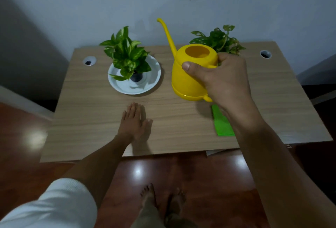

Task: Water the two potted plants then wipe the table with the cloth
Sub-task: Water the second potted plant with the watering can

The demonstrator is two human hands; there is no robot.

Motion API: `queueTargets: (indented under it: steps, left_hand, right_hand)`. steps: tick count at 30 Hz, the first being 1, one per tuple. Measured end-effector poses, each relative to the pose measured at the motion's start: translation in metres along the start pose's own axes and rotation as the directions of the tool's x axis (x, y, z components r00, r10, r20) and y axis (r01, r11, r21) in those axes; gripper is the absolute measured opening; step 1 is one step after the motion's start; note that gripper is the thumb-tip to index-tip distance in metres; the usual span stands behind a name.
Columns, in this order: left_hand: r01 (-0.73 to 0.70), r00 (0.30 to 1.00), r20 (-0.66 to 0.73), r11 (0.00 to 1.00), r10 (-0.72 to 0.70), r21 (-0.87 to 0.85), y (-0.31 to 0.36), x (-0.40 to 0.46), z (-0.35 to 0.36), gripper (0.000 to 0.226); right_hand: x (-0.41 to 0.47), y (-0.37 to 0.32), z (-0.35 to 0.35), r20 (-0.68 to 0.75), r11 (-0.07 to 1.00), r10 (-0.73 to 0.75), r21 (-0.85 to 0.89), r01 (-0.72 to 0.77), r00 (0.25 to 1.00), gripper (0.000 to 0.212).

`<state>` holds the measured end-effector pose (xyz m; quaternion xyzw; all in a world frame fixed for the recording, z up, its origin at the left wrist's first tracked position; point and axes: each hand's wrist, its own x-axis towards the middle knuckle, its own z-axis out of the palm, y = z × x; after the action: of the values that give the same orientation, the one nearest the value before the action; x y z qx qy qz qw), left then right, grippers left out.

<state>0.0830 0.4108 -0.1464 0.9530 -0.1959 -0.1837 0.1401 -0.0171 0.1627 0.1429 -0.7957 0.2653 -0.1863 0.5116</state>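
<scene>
One yellow watering can (189,80) is gripped by its handle in the right hand (225,80), whose fingers are curled round it; its long spout is pointed up and away toward the wall. Two potted plants are seen beyond: the left plant (127,55) is set on a white plate (151,84), the right plant (220,40) is partly hidden behind the can. A green cloth (221,122) is laid on the table (91,118) under the right forearm. The left hand (134,122) is rested flat on the table, fingers straight.

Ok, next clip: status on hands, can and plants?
Right hand grips yellow watering can, upright, spout away. Left hand flat on table. Both plants unobstructed; green cloth partly under right arm.
</scene>
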Motion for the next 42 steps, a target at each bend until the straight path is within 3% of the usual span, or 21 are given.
queueTargets:
  steps: [3,10,19,30,42]
  left_hand:
    - [0.054,0.999,0.004,0.999,-0.054,-0.009,-0.021,-0.001,-0.007,0.083]
    - [0.084,0.996,-0.02,0.995,-0.085,-0.06,-0.058,-0.002,-0.008,0.087]
    - [0.068,0.995,-0.061,0.994,-0.073,-0.091,-0.066,-0.006,0.007,0.081]
    - [0.045,0.997,-0.064,0.995,-0.051,-0.09,-0.073,-0.002,0.011,0.081]
    - [0.016,0.998,-0.053,0.995,-0.021,-0.098,-0.076,-0.002,0.011,0.083]
  right_hand:
    - [-0.001,-0.011,0.027,0.047,1.0,0.009,0.011,-0.01,0.999,0.051]
    - [-0.004,-0.015,0.08,0.176,1.0,0.006,0.013,-0.008,0.984,0.028]
    - [-0.006,-0.016,0.109,0.19,0.994,0.047,-0.107,-0.027,0.981,0.036]
    - [-0.007,-0.017,0.106,0.154,0.965,0.115,-0.25,-0.074,0.981,0.065]
    - [-0.003,-0.035,0.118,0.104,0.975,0.059,-0.221,-0.035,0.993,0.06]
